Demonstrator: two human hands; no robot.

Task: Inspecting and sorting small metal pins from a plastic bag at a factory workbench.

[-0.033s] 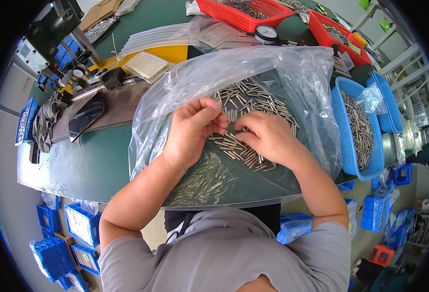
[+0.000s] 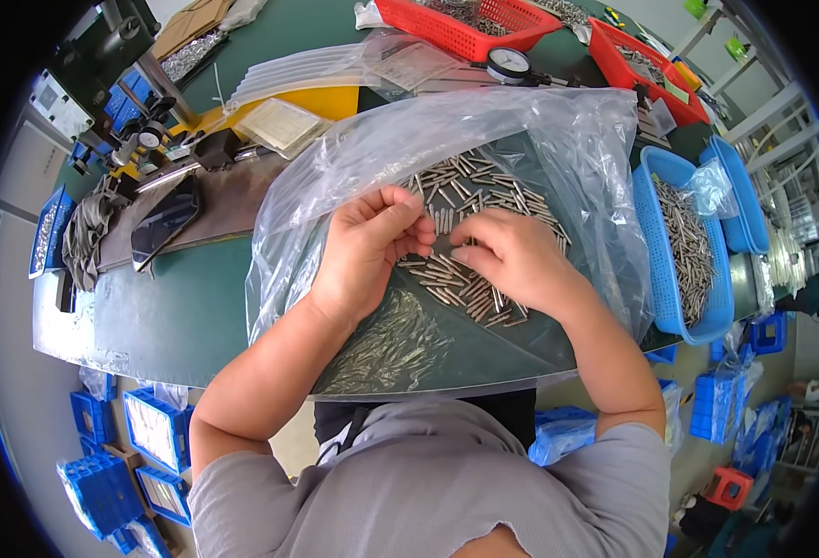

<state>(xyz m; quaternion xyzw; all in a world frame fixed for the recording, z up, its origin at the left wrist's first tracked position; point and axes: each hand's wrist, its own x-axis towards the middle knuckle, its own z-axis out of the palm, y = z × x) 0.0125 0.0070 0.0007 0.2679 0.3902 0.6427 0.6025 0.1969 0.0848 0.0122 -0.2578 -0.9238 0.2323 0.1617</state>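
Observation:
My left hand [image 2: 372,237] is closed in a pinch above a spread of small metal pins [image 2: 442,279], its thumb against the bent index finger. Whatever it may hold is hidden by the fingers. Facing it from the right, my right hand [image 2: 512,256] has its fingers curled toward the thumb, low over the same pins. I cannot make out anything between those fingertips. A short row of pins [image 2: 443,219] lies side by side between the two hands. Under everything is a clear plastic bag [image 2: 335,167], spread on the green table [image 2: 181,321].
To the right, a blue basket [image 2: 718,302] holds many similar pins. Red baskets [image 2: 437,35] of metal parts stand at the back, near a dial gauge [image 2: 508,63]. On the left are a gauge stand [image 2: 163,88], a dark phone [image 2: 166,221] and a grey cloth [image 2: 86,232].
My right hand has shifted very slightly, its thumb a little up and to the right. The left hand and the pins look the same.

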